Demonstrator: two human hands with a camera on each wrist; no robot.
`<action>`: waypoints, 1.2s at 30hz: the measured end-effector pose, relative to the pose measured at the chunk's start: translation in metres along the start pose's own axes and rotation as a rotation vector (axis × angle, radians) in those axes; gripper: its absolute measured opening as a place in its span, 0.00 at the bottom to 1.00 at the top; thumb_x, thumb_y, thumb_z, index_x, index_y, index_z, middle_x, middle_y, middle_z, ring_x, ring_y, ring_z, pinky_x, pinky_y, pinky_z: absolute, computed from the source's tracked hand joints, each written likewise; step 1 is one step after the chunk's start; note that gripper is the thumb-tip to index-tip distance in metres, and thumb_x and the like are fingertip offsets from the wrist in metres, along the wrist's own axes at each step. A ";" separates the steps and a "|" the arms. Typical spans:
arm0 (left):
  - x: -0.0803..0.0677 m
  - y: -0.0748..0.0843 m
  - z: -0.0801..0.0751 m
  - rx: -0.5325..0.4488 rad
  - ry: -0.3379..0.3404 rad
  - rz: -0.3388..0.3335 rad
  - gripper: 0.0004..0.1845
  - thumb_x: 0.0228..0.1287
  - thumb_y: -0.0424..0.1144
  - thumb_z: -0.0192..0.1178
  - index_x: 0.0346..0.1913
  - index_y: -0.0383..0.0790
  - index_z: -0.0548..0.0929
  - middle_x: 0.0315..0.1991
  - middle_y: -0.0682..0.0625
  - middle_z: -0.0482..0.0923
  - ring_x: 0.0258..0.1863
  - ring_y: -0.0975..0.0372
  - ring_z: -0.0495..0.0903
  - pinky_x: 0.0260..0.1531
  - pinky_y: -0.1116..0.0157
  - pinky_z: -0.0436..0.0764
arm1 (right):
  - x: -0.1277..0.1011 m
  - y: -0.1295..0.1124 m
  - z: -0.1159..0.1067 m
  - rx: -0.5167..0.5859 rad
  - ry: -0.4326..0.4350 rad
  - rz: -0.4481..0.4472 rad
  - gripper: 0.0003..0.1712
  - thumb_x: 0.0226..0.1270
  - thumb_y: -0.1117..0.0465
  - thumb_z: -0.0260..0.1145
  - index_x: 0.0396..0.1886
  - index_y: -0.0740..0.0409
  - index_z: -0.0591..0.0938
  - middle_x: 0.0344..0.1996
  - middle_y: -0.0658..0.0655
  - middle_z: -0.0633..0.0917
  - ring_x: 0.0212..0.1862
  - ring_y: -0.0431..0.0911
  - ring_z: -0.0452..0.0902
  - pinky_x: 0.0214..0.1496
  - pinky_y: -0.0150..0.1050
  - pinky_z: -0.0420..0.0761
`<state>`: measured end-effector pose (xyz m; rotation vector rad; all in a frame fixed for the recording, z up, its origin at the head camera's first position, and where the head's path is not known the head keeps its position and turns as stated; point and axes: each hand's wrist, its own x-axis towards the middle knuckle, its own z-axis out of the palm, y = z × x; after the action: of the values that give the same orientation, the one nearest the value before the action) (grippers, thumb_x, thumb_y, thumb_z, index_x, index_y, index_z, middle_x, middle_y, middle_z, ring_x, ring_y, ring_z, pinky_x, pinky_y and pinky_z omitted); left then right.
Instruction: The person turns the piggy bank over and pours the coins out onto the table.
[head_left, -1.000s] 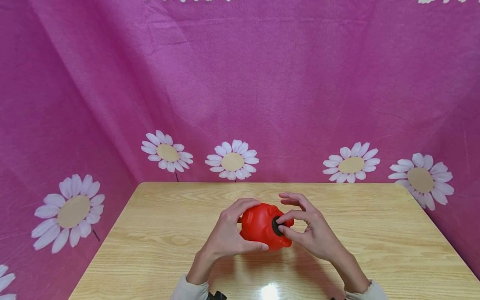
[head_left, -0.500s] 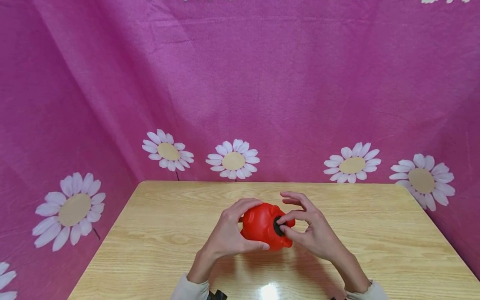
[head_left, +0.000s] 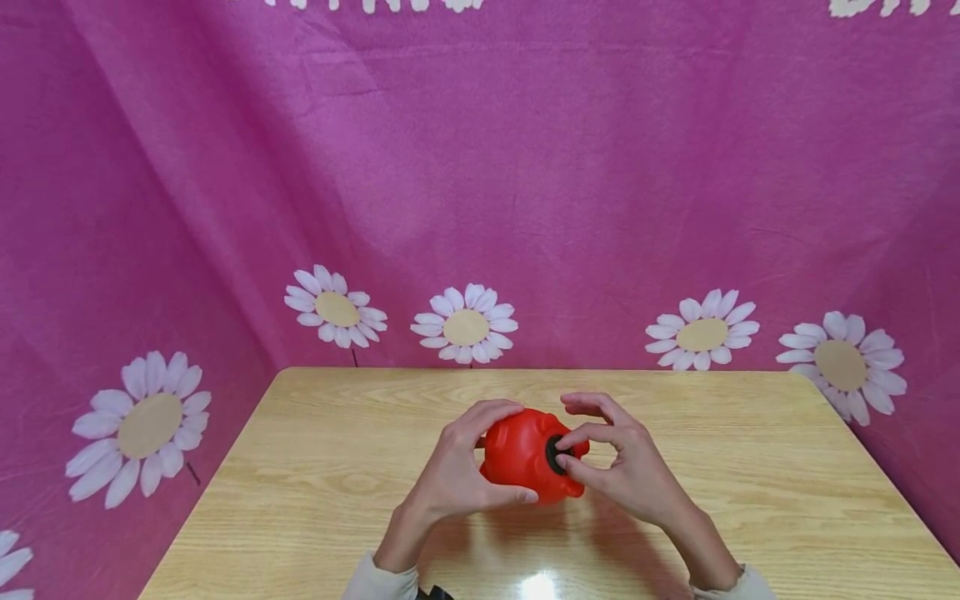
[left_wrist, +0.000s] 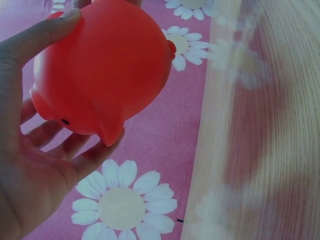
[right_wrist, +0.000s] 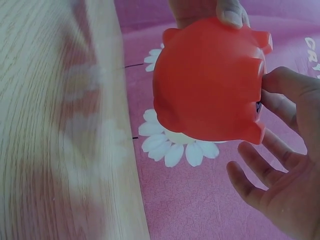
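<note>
A glossy red piggy bank (head_left: 517,457) lies tipped over above the table, its feet and belly facing right. My left hand (head_left: 450,471) grips it from the left, thumb along the near side and fingers over the far side. In the left wrist view the pig's ear and a small black eye (left_wrist: 65,121) show near the fingers. On its belly sits a round black stopper (head_left: 553,457). My right hand (head_left: 626,467) pinches at this stopper with thumb and index finger, the other fingers held off. The right wrist view shows the pig's feet (right_wrist: 261,134) close to those fingers.
The light wood-grain table (head_left: 322,467) reaches back to a pink cloth (head_left: 480,183) printed with white daisies, which hangs behind and along the sides. A bright light reflection lies near the table's front.
The head view has tilted up slightly. Both hands and the piggy bank stay nearly the same, right thumb and index finger still at the stopper.
</note>
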<state>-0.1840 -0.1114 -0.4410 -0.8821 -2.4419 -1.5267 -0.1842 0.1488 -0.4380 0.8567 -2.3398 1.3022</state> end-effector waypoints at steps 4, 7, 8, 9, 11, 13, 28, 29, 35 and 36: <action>0.000 0.000 0.000 0.002 0.005 0.000 0.46 0.46 0.46 0.87 0.72 0.56 0.79 0.68 0.59 0.78 0.65 0.60 0.81 0.54 0.62 0.90 | 0.000 -0.001 0.001 -0.007 0.006 0.018 0.19 0.57 0.69 0.83 0.36 0.37 0.92 0.62 0.49 0.84 0.63 0.48 0.80 0.59 0.34 0.86; 0.000 0.001 0.000 0.000 0.006 0.004 0.46 0.46 0.46 0.87 0.72 0.55 0.79 0.69 0.58 0.78 0.65 0.60 0.81 0.54 0.62 0.90 | 0.000 -0.001 0.001 -0.014 0.009 0.032 0.20 0.57 0.70 0.83 0.35 0.36 0.92 0.62 0.48 0.84 0.63 0.47 0.81 0.60 0.34 0.85; 0.000 0.001 0.000 -0.001 0.006 0.006 0.46 0.46 0.46 0.87 0.72 0.55 0.79 0.69 0.58 0.78 0.65 0.59 0.81 0.54 0.61 0.90 | -0.001 -0.002 0.001 -0.015 0.010 0.035 0.20 0.56 0.70 0.83 0.35 0.36 0.92 0.62 0.48 0.84 0.63 0.47 0.81 0.60 0.34 0.85; 0.000 0.001 0.000 -0.003 0.006 0.008 0.46 0.46 0.46 0.87 0.72 0.55 0.79 0.69 0.58 0.78 0.65 0.59 0.81 0.54 0.60 0.91 | -0.001 -0.002 0.001 -0.015 0.013 0.033 0.20 0.56 0.70 0.83 0.35 0.37 0.92 0.62 0.49 0.84 0.62 0.48 0.81 0.60 0.34 0.85; 0.000 0.001 0.000 -0.005 0.007 0.011 0.46 0.46 0.45 0.87 0.72 0.54 0.79 0.69 0.58 0.78 0.65 0.59 0.81 0.54 0.59 0.91 | -0.001 -0.002 0.002 -0.011 0.019 0.027 0.20 0.56 0.71 0.82 0.34 0.37 0.92 0.62 0.49 0.84 0.62 0.49 0.81 0.60 0.33 0.85; 0.000 0.001 0.001 -0.005 0.006 0.011 0.46 0.46 0.45 0.87 0.72 0.55 0.79 0.69 0.58 0.78 0.65 0.59 0.81 0.54 0.58 0.91 | -0.001 -0.003 0.003 -0.008 0.025 0.019 0.20 0.56 0.72 0.82 0.34 0.38 0.91 0.61 0.50 0.85 0.62 0.49 0.81 0.60 0.33 0.85; -0.001 -0.001 0.003 0.002 0.007 0.042 0.46 0.46 0.46 0.87 0.72 0.54 0.79 0.69 0.56 0.79 0.65 0.59 0.82 0.53 0.60 0.91 | 0.000 -0.007 0.004 -0.036 0.008 0.001 0.24 0.55 0.75 0.77 0.30 0.37 0.86 0.62 0.50 0.83 0.64 0.45 0.79 0.59 0.37 0.86; -0.001 -0.001 0.003 0.002 0.008 0.045 0.46 0.46 0.46 0.87 0.72 0.54 0.79 0.69 0.56 0.79 0.65 0.59 0.82 0.53 0.60 0.91 | 0.000 -0.007 0.004 -0.035 0.008 0.002 0.24 0.54 0.76 0.77 0.30 0.37 0.85 0.62 0.50 0.83 0.64 0.44 0.79 0.60 0.36 0.85; 0.000 0.000 0.003 0.005 0.014 0.045 0.46 0.47 0.46 0.87 0.72 0.54 0.79 0.69 0.56 0.79 0.65 0.59 0.81 0.53 0.61 0.91 | 0.000 -0.008 0.002 -0.016 0.022 0.012 0.25 0.54 0.78 0.75 0.29 0.37 0.85 0.62 0.50 0.83 0.65 0.39 0.77 0.61 0.32 0.81; 0.000 0.000 0.002 0.006 0.013 0.042 0.46 0.47 0.46 0.87 0.72 0.54 0.79 0.69 0.56 0.79 0.65 0.59 0.81 0.53 0.61 0.91 | 0.000 -0.008 0.002 -0.014 0.023 0.013 0.25 0.54 0.78 0.75 0.29 0.37 0.85 0.62 0.50 0.83 0.65 0.39 0.77 0.61 0.32 0.80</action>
<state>-0.1832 -0.1095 -0.4423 -0.9136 -2.4019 -1.5056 -0.1786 0.1438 -0.4340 0.8195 -2.3382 1.2923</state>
